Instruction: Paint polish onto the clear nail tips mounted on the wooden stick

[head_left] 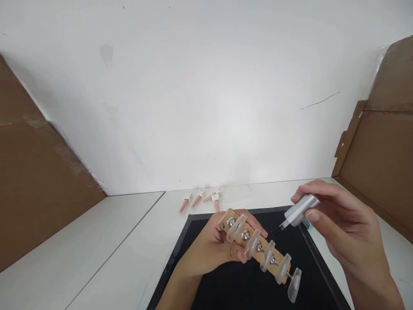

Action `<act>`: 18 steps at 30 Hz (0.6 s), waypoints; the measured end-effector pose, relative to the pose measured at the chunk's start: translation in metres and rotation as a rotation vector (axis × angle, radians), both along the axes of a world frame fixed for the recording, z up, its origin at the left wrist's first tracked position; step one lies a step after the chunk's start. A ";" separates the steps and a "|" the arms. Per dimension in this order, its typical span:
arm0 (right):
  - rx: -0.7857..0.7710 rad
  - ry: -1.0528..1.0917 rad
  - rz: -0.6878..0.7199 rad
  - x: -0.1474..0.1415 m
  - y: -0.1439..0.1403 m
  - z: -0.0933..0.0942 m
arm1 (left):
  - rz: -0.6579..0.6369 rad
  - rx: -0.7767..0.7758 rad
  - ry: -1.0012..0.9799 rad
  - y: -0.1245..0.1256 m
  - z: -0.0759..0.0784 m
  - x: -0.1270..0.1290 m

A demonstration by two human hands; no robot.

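My left hand grips a wooden nail display stand, tilted down to the right, with thumb in front and fingers behind. Metal studs line its face. Several clear false nails stick out from it in a row. My right hand pinches the silver cap of a nail polish brush between thumb and fingers. The brush's dark tip points down-left, above the black mat and apart from the nails. A small teal item shows partly behind the cap.
A black mat lies on the white table beneath my hands. Several small pink sticks with white block-shaped ends lie beyond it. A white wall rises behind, with brown cardboard panels at both sides.
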State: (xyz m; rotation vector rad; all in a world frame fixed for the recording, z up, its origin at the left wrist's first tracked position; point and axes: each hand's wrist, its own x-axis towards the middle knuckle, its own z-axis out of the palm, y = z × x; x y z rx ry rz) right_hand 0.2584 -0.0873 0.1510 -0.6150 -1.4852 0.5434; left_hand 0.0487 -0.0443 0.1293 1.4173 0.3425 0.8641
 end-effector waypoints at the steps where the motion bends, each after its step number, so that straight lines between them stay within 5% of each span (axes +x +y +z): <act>1: 0.004 0.019 0.005 0.000 0.000 0.000 | -0.002 0.003 -0.001 0.000 0.000 -0.001; 11: -0.034 -0.054 0.053 -0.013 -0.008 0.016 | -0.018 0.012 -0.027 -0.001 0.013 -0.002; 18: 0.013 -0.004 -0.014 -0.008 -0.002 0.007 | 0.010 0.035 0.021 -0.002 0.008 -0.005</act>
